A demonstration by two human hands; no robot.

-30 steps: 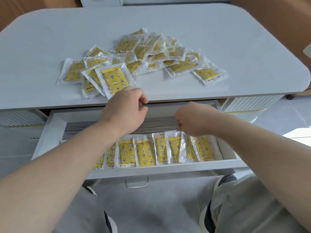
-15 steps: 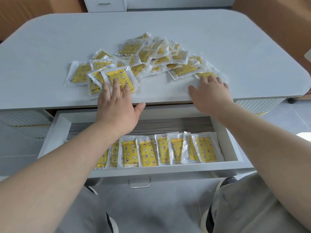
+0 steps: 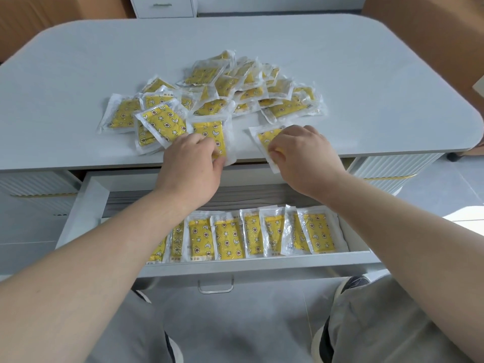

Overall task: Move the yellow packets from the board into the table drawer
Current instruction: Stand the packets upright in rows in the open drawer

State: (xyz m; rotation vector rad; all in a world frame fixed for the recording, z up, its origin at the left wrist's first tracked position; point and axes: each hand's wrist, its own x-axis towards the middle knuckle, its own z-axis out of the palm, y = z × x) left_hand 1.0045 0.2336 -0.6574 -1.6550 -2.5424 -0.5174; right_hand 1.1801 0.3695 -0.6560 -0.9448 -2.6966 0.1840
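Note:
A heap of several yellow packets (image 3: 235,90) in clear wrappers lies on the pale grey table top (image 3: 78,61). My left hand (image 3: 192,163) pinches one packet (image 3: 209,132) at the table's front edge. My right hand (image 3: 303,153) grips another packet (image 3: 267,136) beside it, its corner hanging over the edge. Below, the open white drawer (image 3: 86,205) holds a row of several yellow packets (image 3: 262,234) standing side by side against its front wall.
The drawer's metal handle (image 3: 215,285) sticks out toward my knees. White ribbed cabinet sides (image 3: 392,166) flank the drawer under the table. A small white drawer unit (image 3: 162,6) stands behind the table. Grey floor lies to the right.
Both hands reached from above the drawer onto the table, lay flat on packets, and now each has closed on one packet and drawn it toward the front edge.

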